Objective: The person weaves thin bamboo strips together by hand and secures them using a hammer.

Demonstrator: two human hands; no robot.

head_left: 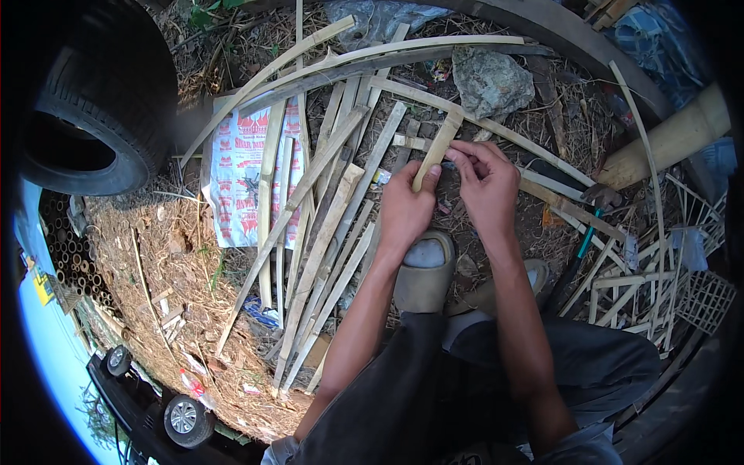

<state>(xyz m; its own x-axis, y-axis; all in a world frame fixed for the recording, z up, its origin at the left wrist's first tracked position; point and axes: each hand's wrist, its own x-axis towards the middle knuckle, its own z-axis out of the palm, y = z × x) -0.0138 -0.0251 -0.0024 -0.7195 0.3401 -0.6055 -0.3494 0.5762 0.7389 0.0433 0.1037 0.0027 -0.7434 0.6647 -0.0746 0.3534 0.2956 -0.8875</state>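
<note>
Head cam: left hand (404, 208) grips a short bamboo strip (436, 149) w/ thumb & fingers, above the clog (425, 273). Right hand (487, 184) pinches its edge. Likely best: keep strip steady, work slow. Fingertip contact hard to make out; cut slats (325, 232) lie alongside.

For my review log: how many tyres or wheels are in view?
3: a big loose tyre lies upper left; two wheels, and, sit on the dark vehicle at the lower-left rim. Others may be hidden.
</note>
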